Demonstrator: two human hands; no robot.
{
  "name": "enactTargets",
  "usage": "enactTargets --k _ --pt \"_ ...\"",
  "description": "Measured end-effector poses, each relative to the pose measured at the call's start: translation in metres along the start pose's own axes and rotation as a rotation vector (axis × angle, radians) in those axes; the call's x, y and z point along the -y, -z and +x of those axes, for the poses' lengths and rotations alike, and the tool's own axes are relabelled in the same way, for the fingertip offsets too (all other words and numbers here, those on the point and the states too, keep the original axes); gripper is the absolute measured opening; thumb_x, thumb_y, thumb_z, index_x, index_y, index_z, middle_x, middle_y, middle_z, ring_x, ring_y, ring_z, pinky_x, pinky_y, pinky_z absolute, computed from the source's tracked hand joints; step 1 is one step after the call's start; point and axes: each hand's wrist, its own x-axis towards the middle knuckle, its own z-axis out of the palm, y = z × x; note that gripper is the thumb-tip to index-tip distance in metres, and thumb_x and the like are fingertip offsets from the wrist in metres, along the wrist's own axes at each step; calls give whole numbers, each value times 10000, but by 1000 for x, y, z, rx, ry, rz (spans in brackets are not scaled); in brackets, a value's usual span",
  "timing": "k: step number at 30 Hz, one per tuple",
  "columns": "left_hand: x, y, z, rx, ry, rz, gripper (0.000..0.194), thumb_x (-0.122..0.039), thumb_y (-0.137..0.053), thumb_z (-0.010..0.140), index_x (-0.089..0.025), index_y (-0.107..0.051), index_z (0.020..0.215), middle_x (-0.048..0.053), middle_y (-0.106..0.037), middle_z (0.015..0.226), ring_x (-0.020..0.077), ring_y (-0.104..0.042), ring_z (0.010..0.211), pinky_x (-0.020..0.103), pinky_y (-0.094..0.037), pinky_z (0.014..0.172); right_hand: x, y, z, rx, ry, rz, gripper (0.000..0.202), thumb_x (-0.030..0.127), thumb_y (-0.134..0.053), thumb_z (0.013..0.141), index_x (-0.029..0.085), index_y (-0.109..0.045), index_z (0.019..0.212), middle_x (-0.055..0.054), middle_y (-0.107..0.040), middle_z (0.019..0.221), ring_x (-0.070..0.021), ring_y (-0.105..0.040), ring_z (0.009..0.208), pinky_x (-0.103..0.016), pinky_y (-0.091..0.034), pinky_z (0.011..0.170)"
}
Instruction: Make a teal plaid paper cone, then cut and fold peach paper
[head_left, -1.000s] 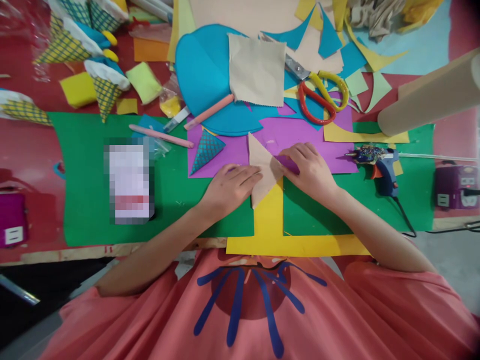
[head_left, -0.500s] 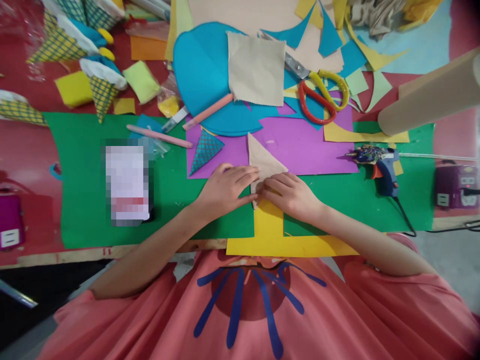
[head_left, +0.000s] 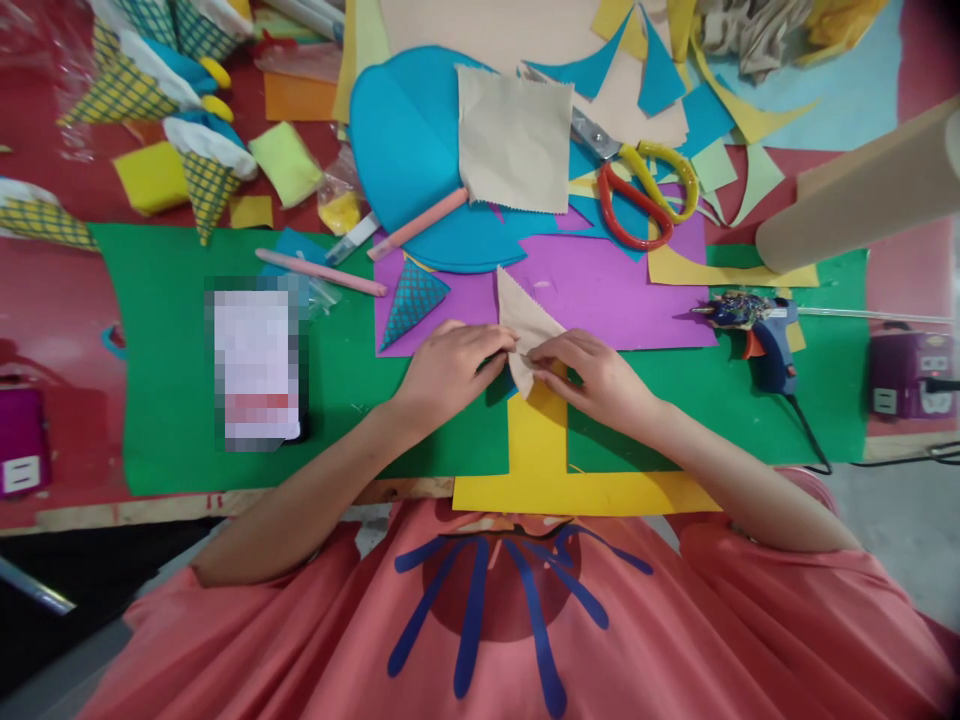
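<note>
Change: half a second ago both hands press the beige cloth triangle flat; now its lower part is lifted and folded between the fingertips, and the right hand has shifted slightly up and to the right.
Cloth triangle [head_left: 525, 325]: lies at the near edge of the purple sheet [head_left: 622, 290], its lower tip over the yellow strip [head_left: 536, 445] on the worktop.
Long axis: runs from a point far from the person to a tip near them, tilted slightly rightward.
Left hand [head_left: 446, 370]: closed grip, fingertips pinching the left edge of the cloth near its middle.
Right hand [head_left: 600, 378]: closed grip, thumb and forefinger pinching the right edge, opposite the left.
Cloth to grip: the cloth sits directly between the two hands, both touching it; most of it extends away from the fingertips toward the far side.
Nearer hand: neither, both meet at the same fold.
Nearby: a patterned blue cone [head_left: 411, 298] just left of the cloth, a glue gun [head_left: 754, 325] well to the right, scissors [head_left: 637, 185] farther back.
</note>
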Motion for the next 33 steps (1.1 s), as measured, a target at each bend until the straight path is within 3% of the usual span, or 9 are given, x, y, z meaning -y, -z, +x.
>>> enactTargets --k 5,10,15,28,33 --pt "-5 -1 -3 -90 -30 -50 160 -234 -487 957 -189 -640 939 66 -745 1121 200 -718 962 340 -497 838 -3 5 -13 -23 29 -234 310 387 -579 916 142 -615 1102 -115 -731 982 -245 -637 922 -367 -477 776" --pt "-11 -6 -14 -129 -88 -62 123 -186 -500 940 -185 -623 941 86 -742 1122 190 -723 951 318 -527 811 -6 1 -21 -84 48 -320 188 213 -516 943 140 -665 1033 -97 -739 961 -220 -623 866 -347 -469 742" --pt "-13 -11 -18 -163 -119 -122 83 -142 -532 913 -183 -604 917 82 -739 1103 184 -709 997 301 -545 846 -7 1 -22 -57 -25 -311 188 205 -495 952 149 -674 935 -100 -721 917 -217 -595 838 -350 -472 737" --pt "-8 -7 -3 -158 -15 -198 71 -187 -576 913 -177 -628 866 47 -658 1018 153 -653 967 265 -537 843 -12 0 -22 -42 -124 -378 191 281 -480 966 154 -611 914 -94 -672 849 -230 -550 785 -353 -442 693" --pt "-7 -10 -1 -152 41 -93 126 -206 -548 916 -177 -620 817 50 -621 951 178 -616 922 321 -519 840 -12 2 -20 -3 -146 -393 206 290 -465 971 155 -605 904 -101 -659 844 -236 -538 784 -363 -435 695"
